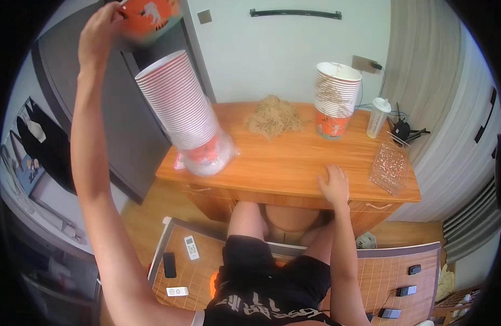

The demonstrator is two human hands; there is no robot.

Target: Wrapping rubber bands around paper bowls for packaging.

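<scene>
High at the upper left, my left hand [101,30] grips an orange paper cup [153,16] with a white pattern; the picture's top edge cuts it off. Below it leans a tall stack of nested paper cups [177,103], its base in clear plastic wrap [218,157] on the wooden desk [283,168]. My right hand [335,185] lies on the desk's front edge, fingers spread, holding nothing. Toward the back right stands a shorter stack of paper cups [334,127], with tan strands hanging over its side. A pile of tan strands [273,116] sits at the back middle.
Right of the short stack are a lidded drink cup [377,117], a small black device [403,129] with cables and a clear tray [390,165] of small bits. Beside my legs, a mat [201,277] holds a black phone [169,264] and white remotes [191,248].
</scene>
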